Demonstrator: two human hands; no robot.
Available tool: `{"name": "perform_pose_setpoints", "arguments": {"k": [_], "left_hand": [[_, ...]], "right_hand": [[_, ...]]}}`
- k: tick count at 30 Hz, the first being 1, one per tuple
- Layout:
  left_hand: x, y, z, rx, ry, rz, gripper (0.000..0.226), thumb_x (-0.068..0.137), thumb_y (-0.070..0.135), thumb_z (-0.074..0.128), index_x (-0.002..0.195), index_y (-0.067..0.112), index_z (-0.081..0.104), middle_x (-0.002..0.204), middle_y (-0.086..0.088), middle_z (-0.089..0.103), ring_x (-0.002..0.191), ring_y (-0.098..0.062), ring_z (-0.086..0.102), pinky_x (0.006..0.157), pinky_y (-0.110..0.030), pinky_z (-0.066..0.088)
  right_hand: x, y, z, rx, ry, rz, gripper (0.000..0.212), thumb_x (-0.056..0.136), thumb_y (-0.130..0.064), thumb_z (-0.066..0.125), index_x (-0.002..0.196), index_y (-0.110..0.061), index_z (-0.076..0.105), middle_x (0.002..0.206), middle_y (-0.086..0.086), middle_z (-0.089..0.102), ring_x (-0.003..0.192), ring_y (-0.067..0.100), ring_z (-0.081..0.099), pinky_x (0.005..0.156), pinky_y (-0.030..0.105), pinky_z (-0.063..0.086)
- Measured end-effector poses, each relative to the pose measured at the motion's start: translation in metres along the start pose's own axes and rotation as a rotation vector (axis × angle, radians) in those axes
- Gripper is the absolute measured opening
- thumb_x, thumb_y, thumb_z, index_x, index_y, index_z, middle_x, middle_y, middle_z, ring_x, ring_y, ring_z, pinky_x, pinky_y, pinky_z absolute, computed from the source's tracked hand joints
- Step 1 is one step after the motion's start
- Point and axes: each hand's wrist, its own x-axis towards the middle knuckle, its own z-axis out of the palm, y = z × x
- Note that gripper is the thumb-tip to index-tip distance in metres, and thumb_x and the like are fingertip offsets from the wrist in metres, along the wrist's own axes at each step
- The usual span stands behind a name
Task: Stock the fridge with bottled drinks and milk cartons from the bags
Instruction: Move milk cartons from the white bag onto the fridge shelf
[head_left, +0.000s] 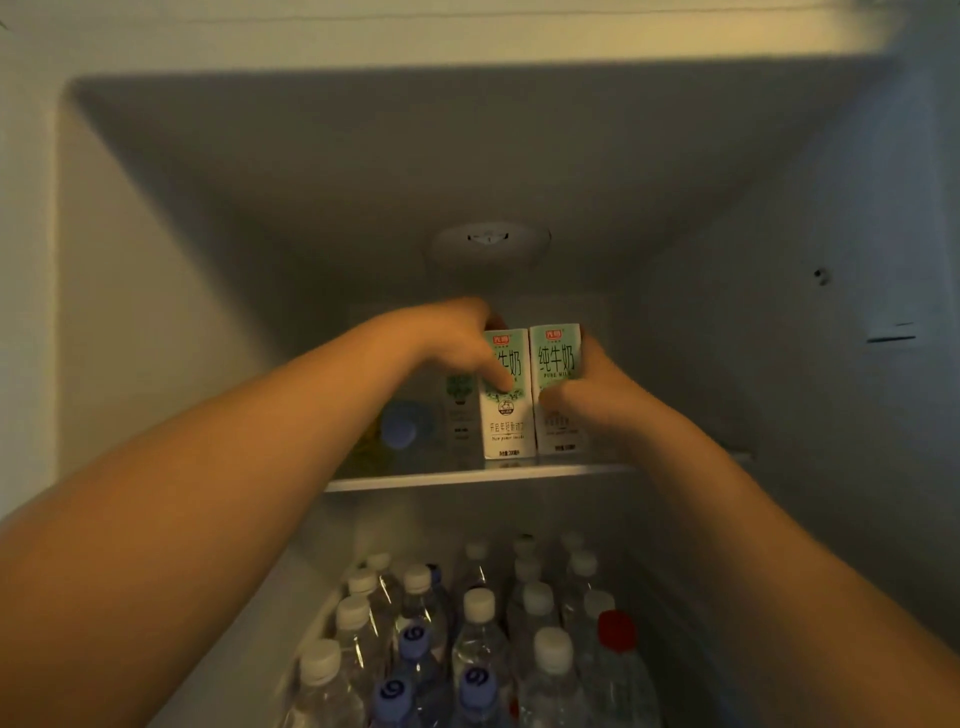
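Observation:
Both arms reach into the open fridge. My left hand (457, 340) grips a green-and-white milk carton (508, 415) from its top left side. My right hand (587, 387) grips a second, matching milk carton (556, 353) from its right side. The two cartons stand upright and side by side, touching, on the glass upper shelf (467, 478). Another carton (460, 415) stands behind them to the left, partly hidden by my left hand.
A bottle with a blue cap (402, 428) lies on the upper shelf at the left. Below, the lower shelf holds several water bottles with white caps (479, 605), some with blue caps (414, 636) and one with a red cap (616, 630). Fridge walls close in on both sides.

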Motion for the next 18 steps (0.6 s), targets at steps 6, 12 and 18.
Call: {"name": "perform_pose_setpoints", "arguments": {"k": [6,12,18], "left_hand": [[0.028,0.0,-0.001,0.104,-0.069,0.095,0.053,0.077,0.028,0.082,0.124,0.02,0.059,0.109,0.003,0.068,0.096,-0.017,0.065,0.085,-0.033,0.051],[0.059,0.005,0.016,0.148,-0.009,0.2,0.048,0.079,0.031,0.08,0.123,0.021,0.064,0.113,0.003,0.069,0.089,-0.014,0.063,0.075,-0.029,0.048],[0.095,0.006,0.034,0.208,0.062,0.221,0.049,0.076,0.039,0.082,0.12,0.026,0.067,0.113,0.004,0.07,0.097,-0.016,0.066,0.089,-0.039,0.055]], "right_hand": [[0.016,0.007,-0.011,-0.31,-0.042,0.206,0.074,0.057,-0.019,0.087,0.123,-0.021,0.054,0.11,-0.002,0.069,0.1,0.023,0.067,0.088,0.045,0.055],[0.029,0.012,-0.02,-0.466,0.05,0.27,0.047,0.079,-0.011,0.077,0.123,-0.015,0.059,0.118,0.006,0.066,0.104,0.027,0.064,0.086,0.042,0.055],[0.052,0.023,-0.021,-0.622,0.059,0.331,0.048,0.084,-0.01,0.073,0.129,-0.012,0.056,0.125,0.011,0.061,0.112,0.03,0.06,0.096,0.044,0.051]]}}
